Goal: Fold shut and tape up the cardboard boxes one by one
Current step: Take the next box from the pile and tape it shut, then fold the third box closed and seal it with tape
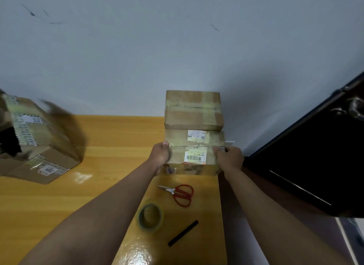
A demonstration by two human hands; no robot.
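A closed, taped cardboard box (194, 152) with a barcode label lies at the table's far right, against the wall. My left hand (160, 156) grips its left end and my right hand (230, 158) grips its right end, thumbs on the taped top seam. A second taped box (193, 110) sits stacked on its far half. A tape roll (150, 217) lies on the table nearer to me, beside red-handled scissors (180, 193). At the far left stands an open box (33, 142) with striped tape; its raised flap is blurred.
The yellow wooden table (78, 195) ends at its right edge just past the scissors. A black stick (183, 233) lies near the front. A dark door (315, 156) with a metal handle stands open at the right. The pale wall runs behind the boxes.
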